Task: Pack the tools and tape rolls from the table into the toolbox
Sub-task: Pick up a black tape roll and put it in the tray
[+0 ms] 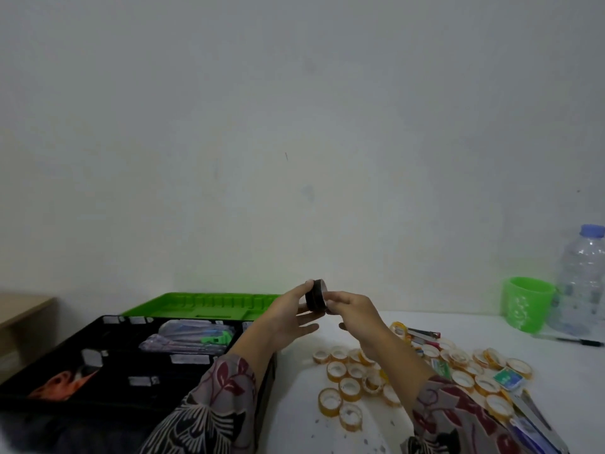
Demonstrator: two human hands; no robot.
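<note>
One black tape roll (316, 295) pinched: left hand (293, 314), right hand (353, 309); one toolbox (59, 350).

The tape roll (316, 295) I hold is black, faintly glossy. My sleeves (226, 388) carry dark red leaves and cream lines on black (a busy print). The toolbox (98, 326) at the desk's left edge is black, its tray (203, 304) bright green, the scissors (59, 383) orange-handled. The small rolls (330, 409) on the white desk (294, 417) are amber-yellow. Far right corner: a green cup (527, 303) and a clear bottle (579, 290) with a blue cap (592, 231).
</note>
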